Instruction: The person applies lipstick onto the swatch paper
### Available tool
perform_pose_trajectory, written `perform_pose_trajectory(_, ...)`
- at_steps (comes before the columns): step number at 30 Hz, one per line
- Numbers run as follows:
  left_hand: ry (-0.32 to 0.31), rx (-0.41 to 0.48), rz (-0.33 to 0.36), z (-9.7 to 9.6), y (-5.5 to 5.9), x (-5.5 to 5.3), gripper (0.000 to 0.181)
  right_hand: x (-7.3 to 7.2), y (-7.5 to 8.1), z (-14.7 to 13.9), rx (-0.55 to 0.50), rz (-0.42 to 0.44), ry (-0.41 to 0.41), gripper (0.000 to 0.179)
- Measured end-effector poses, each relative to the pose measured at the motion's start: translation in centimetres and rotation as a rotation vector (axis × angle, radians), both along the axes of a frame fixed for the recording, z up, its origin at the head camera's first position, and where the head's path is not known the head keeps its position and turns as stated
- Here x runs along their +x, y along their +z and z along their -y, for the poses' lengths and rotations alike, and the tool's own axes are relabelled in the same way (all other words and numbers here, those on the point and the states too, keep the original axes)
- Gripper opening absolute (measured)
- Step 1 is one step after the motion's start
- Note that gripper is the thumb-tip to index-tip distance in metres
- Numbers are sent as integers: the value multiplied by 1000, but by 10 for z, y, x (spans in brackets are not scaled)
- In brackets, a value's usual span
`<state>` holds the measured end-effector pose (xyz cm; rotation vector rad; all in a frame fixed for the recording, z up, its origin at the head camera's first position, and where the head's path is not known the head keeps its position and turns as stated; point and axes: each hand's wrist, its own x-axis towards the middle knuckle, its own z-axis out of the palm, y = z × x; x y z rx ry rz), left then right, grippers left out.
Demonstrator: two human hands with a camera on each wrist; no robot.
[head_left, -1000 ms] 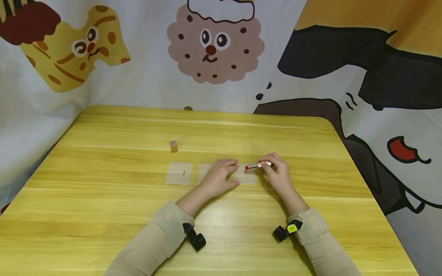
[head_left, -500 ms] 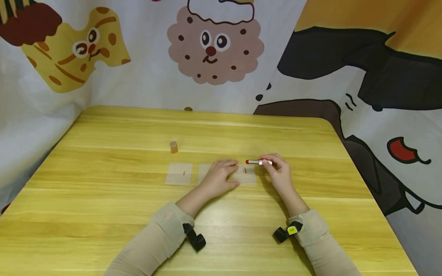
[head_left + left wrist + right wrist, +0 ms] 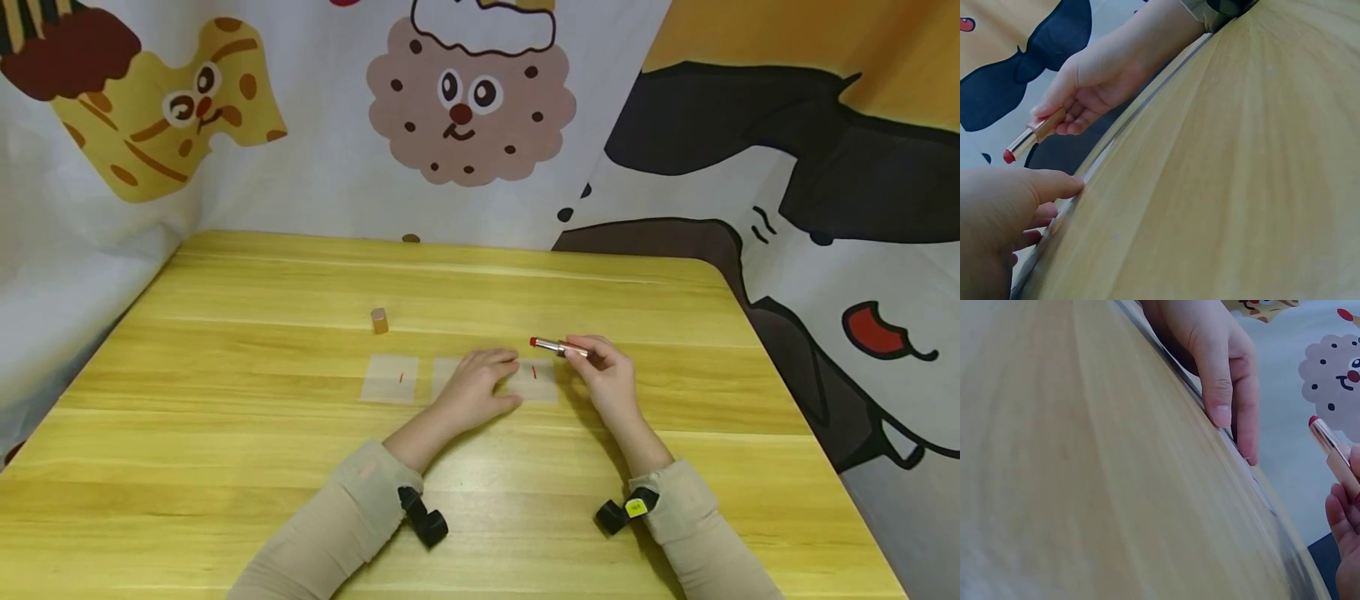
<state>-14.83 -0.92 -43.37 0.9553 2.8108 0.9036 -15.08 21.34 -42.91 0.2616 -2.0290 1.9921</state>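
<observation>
My right hand (image 3: 609,373) pinches an uncapped lipstick (image 3: 558,347) between thumb and fingers, its red tip pointing left and raised off the table. The left wrist view also shows the lipstick (image 3: 1029,140), with its silver collar and rose-gold base. Fingers spread, my left hand (image 3: 477,388) rests on the right-hand paper sheet (image 3: 543,387), which bears a short red stroke. Part of a middle sheet (image 3: 444,375) shows beside that hand; the rest is hidden under it. Farther left lies another pale sheet (image 3: 381,379) with a short red stroke.
Behind the sheets, the lipstick cap (image 3: 380,322) stands on the wooden table (image 3: 300,467). A printed curtain (image 3: 322,167) hangs along the table's far edge. A black wrist camera (image 3: 424,518) is strapped at the left cuff, another (image 3: 619,513) at the right.
My right hand has lifted the lipstick off the right-hand sheet and drawn it a little away toward the far side. The red stroke there is now uncovered. My left hand has stayed in place.
</observation>
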Motion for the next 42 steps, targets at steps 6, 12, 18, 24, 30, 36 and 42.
perform_pose_trajectory(6, 0, 1, -6, 0, 0, 0, 58, 2, 0, 1, 0, 7, -22, 23)
perform_pose_trajectory(12, -1, 1, -12, 0, -1, -1, 58, 4, 2, 5, -41, 21, -9, 22)
perform_pose_trajectory(18, -3, 11, -3, 0, 0, 0, 59, 6, 3, 6, -29, 11, 58, 25)
perform_pose_trajectory(24, -1, 15, 16, 0, 2, 1, 59, 6, 5, 8, 138, -65, -13, 24)
perform_pose_trajectory(30, 5, 9, 10, 0, 1, 1, 60, 16, 22, 15, 158, -74, -15, 22)
perform_pose_trajectory(36, 11, 39, 6, 0, 0, -1, 59, 19, 25, 19, 104, -56, 1, 24)
perform_pose_trajectory(42, 55, 160, 68, 1, 0, -2, 58, 11, 9, 14, 75, -110, -11, 24)
